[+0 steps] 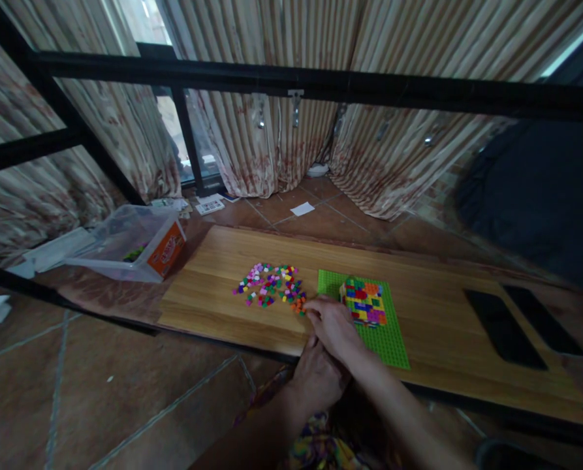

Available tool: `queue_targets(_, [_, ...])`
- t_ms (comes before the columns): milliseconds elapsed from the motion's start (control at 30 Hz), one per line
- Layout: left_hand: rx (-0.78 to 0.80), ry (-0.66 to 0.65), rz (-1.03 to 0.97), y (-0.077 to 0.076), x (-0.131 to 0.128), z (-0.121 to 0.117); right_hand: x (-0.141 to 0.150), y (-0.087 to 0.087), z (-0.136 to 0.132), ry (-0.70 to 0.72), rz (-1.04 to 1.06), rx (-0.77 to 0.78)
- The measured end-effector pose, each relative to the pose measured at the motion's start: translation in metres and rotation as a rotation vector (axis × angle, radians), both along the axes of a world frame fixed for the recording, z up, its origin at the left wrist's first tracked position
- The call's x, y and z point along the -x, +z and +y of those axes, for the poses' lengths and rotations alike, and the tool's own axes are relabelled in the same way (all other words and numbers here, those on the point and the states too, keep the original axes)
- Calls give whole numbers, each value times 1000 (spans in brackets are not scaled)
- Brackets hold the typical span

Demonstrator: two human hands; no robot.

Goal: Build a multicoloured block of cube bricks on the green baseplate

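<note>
Taking the right hand as the clock's centre, its fingers are bent and brought down at ten o'clock, beside a small cluster of orange toy bricks on the wooden tabletop. The gap in this grip is too small to be made out, so it cannot be told whether a brick is pinched. The left hand is held at seven o'clock, just below the right one, the two overlapping in view. Its fingers are curled; whether anything is held in that grip cannot be told.

The loose multicoloured bricks are scattered past the orange ones, also at ten o'clock. At three o'clock a green studded baseplate is laid flat, its left edge partly hidden by the right hand. On it, at two o'clock, a multicoloured brick-built block is seated.

Farther out at ten o'clock, a clear plastic bin with an orange label is placed. Two dark flat slabs are laid well apart, at three o'clock.
</note>
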State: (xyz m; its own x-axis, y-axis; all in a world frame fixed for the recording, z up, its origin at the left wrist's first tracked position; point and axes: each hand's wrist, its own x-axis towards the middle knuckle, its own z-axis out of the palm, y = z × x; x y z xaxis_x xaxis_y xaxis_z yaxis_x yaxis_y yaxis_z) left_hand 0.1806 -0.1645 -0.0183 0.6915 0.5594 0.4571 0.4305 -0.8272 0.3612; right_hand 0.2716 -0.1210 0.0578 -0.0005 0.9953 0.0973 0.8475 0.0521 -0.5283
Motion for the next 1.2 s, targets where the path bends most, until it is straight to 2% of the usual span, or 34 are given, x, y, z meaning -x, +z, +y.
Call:
queue_targets(167, [90, -16, -7, 0, 0, 0, 3, -14, 12, 57, -35, 33])
queue_targets(267, [106, -21, 1, 0, 0, 0, 4, -15, 14, 49, -73, 54])
queue_targets(400, [68, -22, -2, 2, 1, 0, 4, -4, 8, 9, -51, 53])
queue_targets(500, [14, -18, -17, 7, 2, 1, -1, 11, -5, -63, 101, -19])
queue_targets(600, [-18, 15, 4, 12, 3, 2, -16, 22, -23, -173, 305, -94])
queue_targets(667, [-24, 33, 29, 15, 4, 2, -34, 23, -35, -267, 392, -144])
queue_targets(767, [-19, 35, 47, 17, 4, 2, -69, 17, -48, -440, 446, -224])
queue_targets(867, [-9, 38, 45, 18, 4, 2, -100, 8, -54, -571, 407, -252])
queue_targets(1000, [-11, 43, 49, 20, 3, 3, -116, 5, -50, -578, 283, -263])
queue_targets(1200, [-54, 42, 46, 14, 2, 6, -110, 8, -31, -586, 209, -250])
